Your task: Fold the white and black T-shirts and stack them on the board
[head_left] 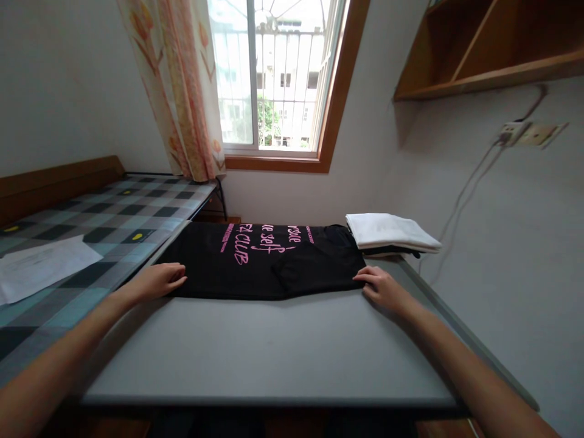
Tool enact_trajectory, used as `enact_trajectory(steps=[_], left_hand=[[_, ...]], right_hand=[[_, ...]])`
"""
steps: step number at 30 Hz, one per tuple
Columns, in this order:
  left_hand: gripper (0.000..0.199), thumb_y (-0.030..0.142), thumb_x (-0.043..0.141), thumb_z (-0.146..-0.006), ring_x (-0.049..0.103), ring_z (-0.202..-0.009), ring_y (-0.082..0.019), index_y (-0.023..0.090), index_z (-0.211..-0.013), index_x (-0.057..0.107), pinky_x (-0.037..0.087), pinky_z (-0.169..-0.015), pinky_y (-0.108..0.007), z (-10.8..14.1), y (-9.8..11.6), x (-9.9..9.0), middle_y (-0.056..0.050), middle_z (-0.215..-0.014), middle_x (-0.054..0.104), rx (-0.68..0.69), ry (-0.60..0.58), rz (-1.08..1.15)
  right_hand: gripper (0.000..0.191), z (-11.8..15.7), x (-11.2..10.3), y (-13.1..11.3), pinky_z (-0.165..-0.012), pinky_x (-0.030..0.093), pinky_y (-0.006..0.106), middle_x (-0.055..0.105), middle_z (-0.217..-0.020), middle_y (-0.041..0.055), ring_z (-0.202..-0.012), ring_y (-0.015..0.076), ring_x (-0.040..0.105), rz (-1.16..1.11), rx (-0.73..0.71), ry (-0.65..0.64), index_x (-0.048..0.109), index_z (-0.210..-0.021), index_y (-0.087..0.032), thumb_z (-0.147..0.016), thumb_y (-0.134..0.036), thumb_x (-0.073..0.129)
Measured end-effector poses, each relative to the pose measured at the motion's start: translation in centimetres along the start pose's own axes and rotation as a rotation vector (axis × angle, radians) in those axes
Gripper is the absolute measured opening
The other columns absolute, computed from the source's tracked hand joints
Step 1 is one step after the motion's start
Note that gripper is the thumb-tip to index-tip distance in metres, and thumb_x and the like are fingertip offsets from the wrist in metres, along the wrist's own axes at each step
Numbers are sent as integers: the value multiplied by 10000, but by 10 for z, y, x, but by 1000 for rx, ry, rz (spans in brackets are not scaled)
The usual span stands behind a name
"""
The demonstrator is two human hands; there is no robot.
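Folded black shirt [205,267] with pink lettering, lying along the far edge of the table [274,347], its long axis running left to right, roughly parallel to the near edge. Left hand [162,280], fingers curled, at the shirt's near left corner; right hand [381,286], fingers bent, at its near right corner; neither is nearer. Whether either pinches cloth cannot be told. Forearms converge forward from the near corners.

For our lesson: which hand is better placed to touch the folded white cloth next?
Probably the right hand: it's nearer the folded white cloth; the left hand is away across the black T-shirt.
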State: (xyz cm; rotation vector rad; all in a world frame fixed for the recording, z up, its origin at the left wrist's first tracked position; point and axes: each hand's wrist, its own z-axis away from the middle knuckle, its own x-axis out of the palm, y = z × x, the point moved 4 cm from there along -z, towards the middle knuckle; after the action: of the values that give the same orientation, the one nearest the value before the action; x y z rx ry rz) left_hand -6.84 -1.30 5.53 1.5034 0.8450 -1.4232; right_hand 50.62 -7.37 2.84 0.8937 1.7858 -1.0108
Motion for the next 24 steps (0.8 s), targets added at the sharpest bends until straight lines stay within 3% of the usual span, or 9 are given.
enact_trajectory(steps=[4, 9, 17, 24], left_hand=[[234, 388, 519, -706, 614, -783, -210, 237, -808, 665, 470, -737, -280, 30, -31, -7, -32, -851, 673, 12, 16, 19], [371, 374, 549, -674, 633, -971, -245, 262, -989, 710, 469, -884, -296, 43, -49, -10, -46, -1046, 697, 15, 27, 56], [339, 484, 518, -741, 644, -928, -253, 261, -876, 735, 471, -885, -334, 51, -62, -7, -68, -988, 717, -10, 84, 66], [311, 427, 537, -649, 602, -1031, -251, 267, -850, 713, 402, -1010, -369, 55, -77, -3, -51, -1045, 711, -42, 137, 118]], right_hand=[[429, 13, 0, 13, -998, 447, 381, 617, -1180, 85, -1099, 221, 577, -38, -7, 26, 691, -1138, -218, -767, -126, 495], [329, 9, 0, 12, -948, 465, 421, 650, -1123, 101, -1039, 250, 597, 69, -9, 41, 707, -1072, -196, -802, -188, 519], [254, 7, -3, 4, -889, 465, 416, 682, -1014, 89, -966, 252, 615, 187, 11, 76, 703, -965, -203, -822, -210, 493], [261, 9, -7, 6, -916, 480, 401, 682, -1028, 81, -975, 241, 627, 62, 16, 108, 699, -964, -220, -828, -225, 476]])
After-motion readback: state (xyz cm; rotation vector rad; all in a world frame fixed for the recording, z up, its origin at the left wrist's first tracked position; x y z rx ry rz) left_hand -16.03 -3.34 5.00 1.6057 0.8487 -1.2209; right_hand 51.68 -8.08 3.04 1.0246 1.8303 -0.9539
